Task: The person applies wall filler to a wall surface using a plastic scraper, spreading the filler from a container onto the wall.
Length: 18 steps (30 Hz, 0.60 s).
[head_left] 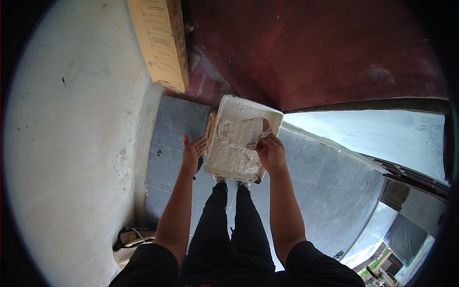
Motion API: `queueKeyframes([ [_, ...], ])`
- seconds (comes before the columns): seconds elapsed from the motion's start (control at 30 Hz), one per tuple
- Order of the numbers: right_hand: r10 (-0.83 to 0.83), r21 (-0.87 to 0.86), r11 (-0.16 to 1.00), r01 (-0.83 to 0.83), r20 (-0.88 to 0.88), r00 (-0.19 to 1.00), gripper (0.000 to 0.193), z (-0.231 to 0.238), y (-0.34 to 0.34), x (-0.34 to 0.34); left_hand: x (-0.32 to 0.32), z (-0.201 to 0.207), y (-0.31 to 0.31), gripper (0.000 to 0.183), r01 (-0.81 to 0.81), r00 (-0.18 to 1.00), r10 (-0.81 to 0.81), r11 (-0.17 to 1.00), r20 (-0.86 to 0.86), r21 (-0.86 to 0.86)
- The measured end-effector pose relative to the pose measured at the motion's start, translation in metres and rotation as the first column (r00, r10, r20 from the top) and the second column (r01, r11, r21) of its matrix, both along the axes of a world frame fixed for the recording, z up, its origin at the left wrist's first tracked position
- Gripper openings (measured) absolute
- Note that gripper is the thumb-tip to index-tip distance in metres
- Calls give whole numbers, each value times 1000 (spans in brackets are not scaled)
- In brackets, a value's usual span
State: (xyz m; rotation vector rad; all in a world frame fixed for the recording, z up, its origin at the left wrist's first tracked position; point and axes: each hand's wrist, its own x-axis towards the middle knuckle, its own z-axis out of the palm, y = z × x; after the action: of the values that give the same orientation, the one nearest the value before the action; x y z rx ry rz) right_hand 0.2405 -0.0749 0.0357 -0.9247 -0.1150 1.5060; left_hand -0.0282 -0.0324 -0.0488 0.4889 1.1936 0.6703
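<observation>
A shallow rectangular tray (278, 115) with whitish walls is in front of me above my feet. Thick white paste (229, 146), lumpy and smeared, covers its bottom. My right hand (271, 152) is closed on a flat, broad tool (252, 133) coated in white, with a reddish part near the fingers; its exact kind is hard to make out. The tool is over the right half of the tray. Just left of the tray, my left hand (193, 149) is open, fingers stretched toward the rim, holding nothing. I cannot tell whether its fingertips touch the rim.
A light wooden piece (211, 130) shows along the tray's left side. Pale wall (81, 134) rises at left, with a tall cardboard box (165, 48) against it. A dark red panel (311, 52) stands ahead. Grey tiles (315, 191) cover the floor; a bag (129, 244) sits lower left.
</observation>
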Motion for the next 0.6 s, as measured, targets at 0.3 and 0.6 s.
queueKeyframes([
  [0.3, -18, 110, 994, 22, -37, 999, 32, 139, -27, 19, 18, 128, -16, 108, -16, 998, 4, 981, 61, 195],
  [0.6, -45, 229, 972, 56, -53, 998, 34, 265, -91, 86, 127, 277, -50, 105, -18, 979, -55, 936, 198, 352],
])
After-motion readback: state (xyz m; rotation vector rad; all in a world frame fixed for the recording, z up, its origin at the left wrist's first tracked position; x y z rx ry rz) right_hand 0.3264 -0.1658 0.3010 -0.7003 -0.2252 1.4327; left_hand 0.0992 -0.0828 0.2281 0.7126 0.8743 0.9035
